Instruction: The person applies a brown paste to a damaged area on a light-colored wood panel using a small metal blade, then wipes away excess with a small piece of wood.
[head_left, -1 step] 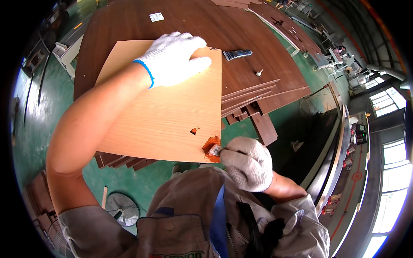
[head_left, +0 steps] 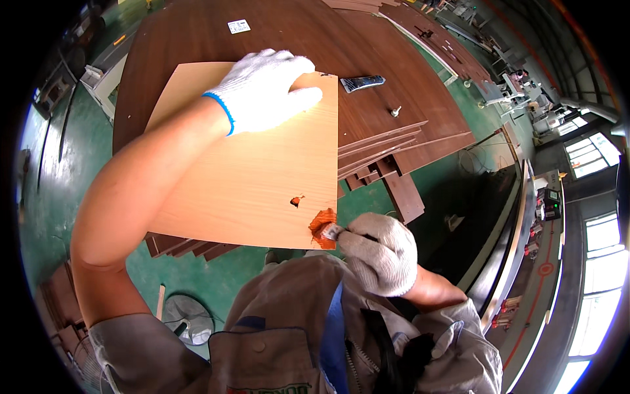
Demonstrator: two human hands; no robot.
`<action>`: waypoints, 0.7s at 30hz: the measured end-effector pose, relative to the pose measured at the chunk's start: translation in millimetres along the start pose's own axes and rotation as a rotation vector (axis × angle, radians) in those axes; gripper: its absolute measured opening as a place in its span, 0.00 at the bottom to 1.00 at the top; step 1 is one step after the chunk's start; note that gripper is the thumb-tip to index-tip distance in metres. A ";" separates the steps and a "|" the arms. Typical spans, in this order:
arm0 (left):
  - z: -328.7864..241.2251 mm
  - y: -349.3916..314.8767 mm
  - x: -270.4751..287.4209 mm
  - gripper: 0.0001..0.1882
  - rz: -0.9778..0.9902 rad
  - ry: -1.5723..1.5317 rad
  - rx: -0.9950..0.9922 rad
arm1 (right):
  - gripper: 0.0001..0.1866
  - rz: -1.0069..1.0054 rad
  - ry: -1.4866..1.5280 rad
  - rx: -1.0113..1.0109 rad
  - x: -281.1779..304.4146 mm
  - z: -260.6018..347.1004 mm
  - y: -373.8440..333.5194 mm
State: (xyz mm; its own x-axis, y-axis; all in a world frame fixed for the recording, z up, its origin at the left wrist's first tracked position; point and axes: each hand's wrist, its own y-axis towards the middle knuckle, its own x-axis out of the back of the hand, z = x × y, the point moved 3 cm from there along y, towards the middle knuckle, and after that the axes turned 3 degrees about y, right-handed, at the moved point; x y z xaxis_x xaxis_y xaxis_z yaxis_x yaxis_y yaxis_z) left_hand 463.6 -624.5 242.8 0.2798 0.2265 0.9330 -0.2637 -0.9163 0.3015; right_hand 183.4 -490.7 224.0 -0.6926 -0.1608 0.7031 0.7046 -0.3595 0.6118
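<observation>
A light wood-grain board (head_left: 249, 174) lies over a stack of dark brown panels. My left hand (head_left: 266, 88), in a white knit glove with a blue cuff, rests near the board's far right corner, fingers stretched and thumb apart. At the near right corner is a smear of orange-brown paste (head_left: 320, 226). My gloved right hand (head_left: 379, 255) is closed on a small flat scraper (head_left: 331, 232), its pale end touching the paste; the fingers hide the rest. A dark spot with a bit of orange (head_left: 296, 201) marks the board just beyond the smear.
Brown panels (head_left: 184, 33) reach away beneath the board and bear a white label (head_left: 239, 26), a blue-black tube (head_left: 362, 83) and a small metal fitting (head_left: 395, 111). A long machine (head_left: 535, 262) stands at the right. A round grey base (head_left: 187, 318) sits on the green floor.
My right hand has shifted very slightly right and nearer to me, with the scraper in it. My left hand and the board look unmoved.
</observation>
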 end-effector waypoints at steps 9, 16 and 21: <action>1.0 -1.2 -0.7 0.29 -0.004 0.002 -0.006 | 0.19 0.133 0.051 -0.049 38.8 6.8 24.2; -0.6 1.7 4.0 0.30 0.035 -0.024 0.039 | 0.18 0.415 0.028 -0.098 62.2 3.8 50.0; -1.8 0.8 3.3 0.29 0.003 -0.023 0.024 | 0.17 0.490 0.038 -0.031 52.4 4.1 66.6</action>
State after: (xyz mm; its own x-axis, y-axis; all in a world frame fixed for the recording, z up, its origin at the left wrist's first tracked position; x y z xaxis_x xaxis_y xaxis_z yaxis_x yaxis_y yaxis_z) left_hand 462.6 -623.9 246.5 0.3002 0.2164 0.9290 -0.2428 -0.9245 0.2938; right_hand 194.7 -519.3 303.1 -0.2864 -0.3510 0.8915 0.9444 -0.2601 0.2010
